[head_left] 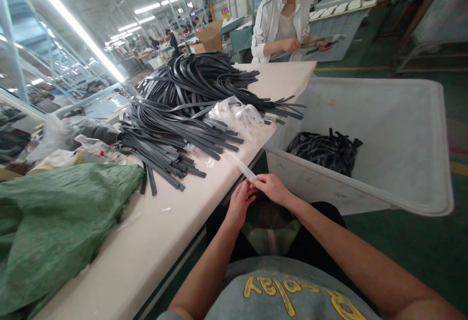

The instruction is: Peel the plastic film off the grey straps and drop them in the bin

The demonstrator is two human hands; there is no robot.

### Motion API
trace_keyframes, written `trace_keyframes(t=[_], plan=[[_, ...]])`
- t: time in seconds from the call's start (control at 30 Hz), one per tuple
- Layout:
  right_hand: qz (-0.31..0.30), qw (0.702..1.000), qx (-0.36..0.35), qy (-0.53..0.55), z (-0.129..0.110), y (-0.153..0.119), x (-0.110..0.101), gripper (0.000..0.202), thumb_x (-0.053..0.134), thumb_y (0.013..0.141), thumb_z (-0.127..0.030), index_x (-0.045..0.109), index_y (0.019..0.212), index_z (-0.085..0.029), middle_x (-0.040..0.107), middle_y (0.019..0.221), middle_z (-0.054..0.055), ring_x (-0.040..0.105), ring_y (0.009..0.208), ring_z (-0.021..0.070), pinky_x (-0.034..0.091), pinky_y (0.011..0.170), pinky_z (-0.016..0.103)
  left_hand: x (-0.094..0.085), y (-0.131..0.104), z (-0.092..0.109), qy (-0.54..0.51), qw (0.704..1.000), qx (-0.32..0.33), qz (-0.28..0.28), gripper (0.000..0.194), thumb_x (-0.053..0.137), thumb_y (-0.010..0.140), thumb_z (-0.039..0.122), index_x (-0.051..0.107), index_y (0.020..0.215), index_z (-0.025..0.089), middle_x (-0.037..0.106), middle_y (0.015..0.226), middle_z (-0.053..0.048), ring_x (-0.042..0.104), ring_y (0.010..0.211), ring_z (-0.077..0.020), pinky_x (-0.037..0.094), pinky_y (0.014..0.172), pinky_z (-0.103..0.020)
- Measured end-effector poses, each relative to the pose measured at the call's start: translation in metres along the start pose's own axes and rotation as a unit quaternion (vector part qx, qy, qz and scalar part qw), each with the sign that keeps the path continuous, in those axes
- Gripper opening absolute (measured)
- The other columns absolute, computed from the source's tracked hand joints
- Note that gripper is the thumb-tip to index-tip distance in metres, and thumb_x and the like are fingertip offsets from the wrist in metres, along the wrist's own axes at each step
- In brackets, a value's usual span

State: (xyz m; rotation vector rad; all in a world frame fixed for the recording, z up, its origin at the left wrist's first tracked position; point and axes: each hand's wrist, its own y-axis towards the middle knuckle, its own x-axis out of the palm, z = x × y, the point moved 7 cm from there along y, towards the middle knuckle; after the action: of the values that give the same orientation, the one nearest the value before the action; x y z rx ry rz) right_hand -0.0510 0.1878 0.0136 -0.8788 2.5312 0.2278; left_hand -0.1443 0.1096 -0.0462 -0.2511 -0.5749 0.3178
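A narrow translucent plastic strip (240, 166) runs from the table edge down to my hands. My right hand (273, 189) pinches its near end between thumb and fingers. Just beside it, my left hand (240, 203) is closed with bent fingers touching the right hand's fingertips; what lies in them is hidden. Beyond the strip, a crumpled clear plastic bag (237, 112) rests against a large heap of dark grey flat straps (183, 100). The straps' cut ends point toward me and to the right across the pale table (175, 227).
A big white bin (395, 130) with dark straps (325, 151) inside stands right of the table. Green woven sheeting (62, 227) covers the table's left side. A co-worker in a white jacket (263, 27) stands across the table, holding dark strips.
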Motion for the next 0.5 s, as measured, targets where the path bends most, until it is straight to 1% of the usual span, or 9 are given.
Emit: trace_keyframes(t=[0.07,0.13,0.23,0.3,0.37,0.43,0.5], plan=[[-0.008,1.0,-0.001,0.01,-0.002,-0.03,-0.002,0.04,0.05,0.087,-0.047,0.069,0.07,-0.017,0.07,0.071,0.003,0.063,0.07,0.0187,0.046,0.069,0.027,0.013,-0.002,0.002,-0.008,1.0,0.007,-0.028,0.052,0.074,0.075,0.052,0.07,0.111,0.015,0.07,0.113,-0.014,0.065,0.097,-0.0215,0.049,0.08,-0.029],[-0.008,1.0,0.009,0.019,0.0,-0.058,-0.005,0.044,0.048,0.088,-0.051,0.068,0.068,-0.017,0.069,0.07,0.003,0.062,0.069,0.0185,0.045,0.068,0.027,0.026,-0.009,-0.003,-0.005,0.998,-0.001,-0.058,0.049,0.078,0.072,0.047,0.073,0.106,0.011,0.071,0.107,-0.015,0.065,0.088,-0.0196,0.049,0.076,-0.028],[-0.002,0.998,0.042,0.041,0.01,-0.095,-0.011,0.044,0.049,0.088,-0.053,0.067,0.07,-0.017,0.068,0.071,0.003,0.061,0.07,0.0186,0.045,0.068,0.027,0.04,-0.03,-0.02,0.002,0.995,-0.027,-0.091,0.045,0.08,0.07,0.043,0.075,0.099,0.009,0.073,0.091,-0.012,0.063,0.075,-0.0167,0.05,0.074,-0.029],[-0.002,0.997,0.063,0.044,0.017,-0.118,-0.013,0.043,0.05,0.088,-0.053,0.066,0.07,-0.017,0.067,0.072,0.003,0.06,0.07,0.0187,0.045,0.068,0.028,0.048,-0.048,-0.034,0.007,0.993,-0.045,-0.111,0.041,0.08,0.069,0.042,0.076,0.092,0.008,0.071,0.079,-0.009,0.061,0.068,-0.0153,0.05,0.073,-0.03],[-0.001,0.996,0.078,0.035,0.021,-0.141,-0.014,0.044,0.049,0.089,-0.052,0.065,0.068,-0.018,0.065,0.069,0.002,0.059,0.07,0.0186,0.044,0.068,0.028,0.055,-0.065,-0.048,0.01,0.989,-0.065,-0.135,0.039,0.08,0.069,0.04,0.076,0.09,0.008,0.069,0.075,-0.009,0.061,0.067,-0.0152,0.05,0.074,-0.03],[0.002,0.995,0.095,0.027,0.023,-0.163,-0.016,0.045,0.049,0.089,-0.053,0.063,0.066,-0.018,0.063,0.068,0.002,0.058,0.069,0.0185,0.044,0.067,0.027,0.062,-0.081,-0.06,0.02,0.983,-0.089,-0.157,0.039,0.081,0.068,0.038,0.076,0.093,0.008,0.07,0.077,-0.009,0.062,0.069,-0.016,0.051,0.077,-0.031],[0.006,0.993,0.119,0.017,0.025,-0.186,-0.021,0.046,0.048,0.089,-0.056,0.063,0.067,-0.018,0.062,0.069,0.002,0.058,0.07,0.019,0.045,0.066,0.027,0.071,-0.093,-0.069,0.054,0.975,-0.117,-0.179,0.041,0.081,0.066,0.041,0.077,0.092,0.01,0.071,0.079,-0.009,0.064,0.073,-0.0181,0.052,0.081,-0.033]])
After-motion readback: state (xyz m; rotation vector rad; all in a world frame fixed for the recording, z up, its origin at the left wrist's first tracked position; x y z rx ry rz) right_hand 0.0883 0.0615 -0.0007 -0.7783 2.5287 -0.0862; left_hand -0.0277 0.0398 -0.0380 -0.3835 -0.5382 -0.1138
